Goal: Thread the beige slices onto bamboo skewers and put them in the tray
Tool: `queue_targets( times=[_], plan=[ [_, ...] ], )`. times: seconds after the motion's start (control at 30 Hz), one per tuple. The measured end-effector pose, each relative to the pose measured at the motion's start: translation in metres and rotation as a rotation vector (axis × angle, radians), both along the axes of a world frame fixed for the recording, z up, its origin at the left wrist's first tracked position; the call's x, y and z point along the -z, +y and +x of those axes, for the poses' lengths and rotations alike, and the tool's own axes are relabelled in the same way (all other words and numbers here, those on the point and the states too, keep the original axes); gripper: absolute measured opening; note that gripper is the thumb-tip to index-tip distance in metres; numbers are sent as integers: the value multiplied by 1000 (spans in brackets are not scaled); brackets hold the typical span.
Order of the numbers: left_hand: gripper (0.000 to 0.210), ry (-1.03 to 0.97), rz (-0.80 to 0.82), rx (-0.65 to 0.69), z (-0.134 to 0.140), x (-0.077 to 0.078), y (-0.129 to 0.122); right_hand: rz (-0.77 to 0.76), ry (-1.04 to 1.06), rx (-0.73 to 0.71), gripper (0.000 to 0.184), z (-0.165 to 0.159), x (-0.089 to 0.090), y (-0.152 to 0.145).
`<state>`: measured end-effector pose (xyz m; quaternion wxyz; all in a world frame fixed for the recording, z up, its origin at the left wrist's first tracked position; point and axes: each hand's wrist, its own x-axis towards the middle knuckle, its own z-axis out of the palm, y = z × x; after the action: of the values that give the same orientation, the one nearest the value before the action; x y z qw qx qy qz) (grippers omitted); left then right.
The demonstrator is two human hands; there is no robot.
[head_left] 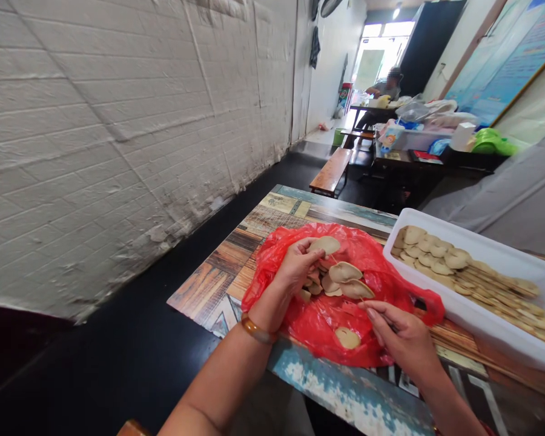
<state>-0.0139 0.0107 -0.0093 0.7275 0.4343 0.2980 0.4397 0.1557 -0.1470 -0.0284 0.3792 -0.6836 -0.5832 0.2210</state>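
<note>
Left hand (300, 261) pinches a flat beige disc (327, 244), right hand (399, 332) a thin pale skewer (362, 301) — red plastic bag (318, 339) beneath, oblong white plastic tub (420, 280) at its three o'clock.

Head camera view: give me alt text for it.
A left hand pinches a flat beige slice above a red plastic bag on a table, while the right hand holds a thin stick with more slices on it. At right, a white tub holds rows of similar slices; a person sits in the background.

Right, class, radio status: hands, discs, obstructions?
Left hand pinching pale disc. Right hand holding skewer, discs apparently threaded. Loose discs on red bag. No obstruction visible.
</note>
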Motion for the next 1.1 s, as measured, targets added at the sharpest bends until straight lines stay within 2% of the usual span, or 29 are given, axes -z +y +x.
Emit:
queue_targets(
  times=[0.43, 1.1],
  plan=[
    [32, 26, 27, 4, 2, 2, 0, 17, -85, -1, 37, -1, -1, 1],
    [25, 76, 66, -34, 2, -4, -3, 5, -59, 9, 39, -1, -1, 1]
  ],
)
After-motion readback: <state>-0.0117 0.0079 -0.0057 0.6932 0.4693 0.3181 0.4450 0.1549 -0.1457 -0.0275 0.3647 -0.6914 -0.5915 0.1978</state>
